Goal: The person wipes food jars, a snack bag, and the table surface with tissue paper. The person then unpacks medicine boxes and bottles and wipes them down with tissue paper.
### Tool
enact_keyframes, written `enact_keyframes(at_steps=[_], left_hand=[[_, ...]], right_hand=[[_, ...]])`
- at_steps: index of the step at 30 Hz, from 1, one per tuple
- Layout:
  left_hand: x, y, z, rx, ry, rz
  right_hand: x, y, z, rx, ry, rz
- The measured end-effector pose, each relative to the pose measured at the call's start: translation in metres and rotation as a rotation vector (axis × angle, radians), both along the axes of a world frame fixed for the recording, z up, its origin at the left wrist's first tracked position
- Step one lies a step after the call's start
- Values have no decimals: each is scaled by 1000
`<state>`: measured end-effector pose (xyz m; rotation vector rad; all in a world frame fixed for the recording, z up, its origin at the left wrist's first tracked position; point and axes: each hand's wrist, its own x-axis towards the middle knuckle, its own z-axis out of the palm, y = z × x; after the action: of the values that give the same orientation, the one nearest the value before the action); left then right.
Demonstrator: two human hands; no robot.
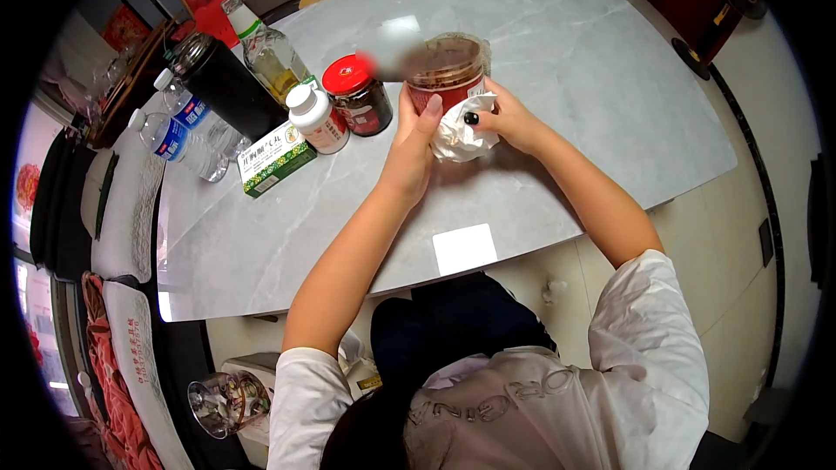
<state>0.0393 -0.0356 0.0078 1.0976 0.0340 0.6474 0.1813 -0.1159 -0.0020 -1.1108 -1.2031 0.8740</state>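
Note:
A wide, clear tub (pixel 447 65) with a red label and dark contents is on the grey table in front of me. My left hand (pixel 416 144) grips its left side, thumb toward me. My right hand (pixel 512 122) is closed on a crumpled white tissue (pixel 463 135) pressed to the near side of the tub. A small, round, black thing (pixel 471 118) shows at my right thumb; I cannot tell what it is. Left of the tub stands a dark jar (pixel 366 109) with a red lid. A white pill bottle (pixel 319 119) stands beside that jar.
A green and white medicine box (pixel 277 159), two water bottles (pixel 178 141), a black thermos (pixel 228 85) and a glass bottle (pixel 272 57) of yellowish liquid crowd the left of the marble-patterned table (pixel 601 61). A clear bin (pixel 228 405) is below at left.

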Motion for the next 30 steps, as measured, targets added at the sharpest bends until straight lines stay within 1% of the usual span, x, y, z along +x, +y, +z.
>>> enact_keyframes(at_steps=[1,2,6,7,9,10,12,13,15,18,21,22,25,26,29,30], left_hand=[[0,0,0,-20,5,5],[-1,-1,2,-40,11,11],[-1,5,-1,-47,4,108],[0,6,-1,-39,-8,134],[2,7,-2,-36,-41,297],[3,7,-4,-15,-33,373],[6,-2,0,-6,-43,495],[10,-3,-5,46,-38,529],[12,-7,-3,29,-90,578],[8,-4,7,38,-110,565],[3,-4,8,-59,-66,463],[5,-1,3,-65,-60,418],[4,-7,2,-47,-60,312],[6,-8,2,-36,-80,296],[5,-11,2,1,-48,257],[5,-8,-1,-29,-35,252]], right_hand=[[1,0,0,18,-28,22],[4,-3,4,-35,-53,48],[3,4,-1,36,-3,80],[-1,6,-2,145,-108,-109],[-10,14,-6,367,-318,-488],[-22,9,6,391,-460,-691],[-34,2,0,412,-602,-592],[-38,1,0,423,-673,-543],[-47,1,5,496,-679,-593],[-59,-1,11,590,-719,-643],[-49,5,1,614,-659,-586],[-45,4,0,615,-632,-574],[-39,6,7,766,-601,-606],[-38,2,12,741,-590,-581],[-37,1,16,556,-153,-481],[-37,1,14,569,-179,-465]])
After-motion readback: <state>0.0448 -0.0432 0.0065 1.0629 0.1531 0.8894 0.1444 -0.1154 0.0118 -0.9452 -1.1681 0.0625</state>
